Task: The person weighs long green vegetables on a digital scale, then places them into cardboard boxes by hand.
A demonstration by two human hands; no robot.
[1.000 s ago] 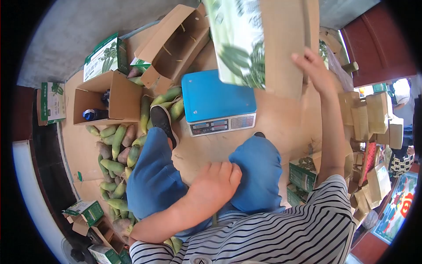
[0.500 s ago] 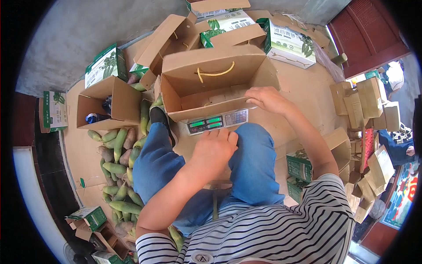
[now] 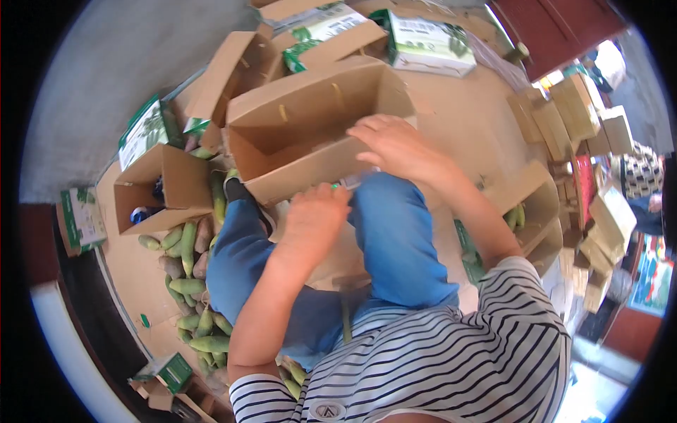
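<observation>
Probably light but stiff, best held by opposite rims, the open carton [image 3: 303, 137] sits before our knees [image 3: 393, 211], our right hand [image 3: 396, 146] spread at its near rim, left hand [image 3: 314, 217] curled nearby; we cannot tell whether either grip holds.

Centre, an open brown cardboard box [image 3: 296, 178] mostly hides a pale-grey scale [image 3: 350, 182]; the bottom edge crops a black-and-white striped shirt [image 3: 430, 352].

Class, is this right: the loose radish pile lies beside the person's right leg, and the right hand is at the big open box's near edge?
No: the head view shows the radish pile beside the left leg; the right hand is at the big open box's near edge.
</observation>
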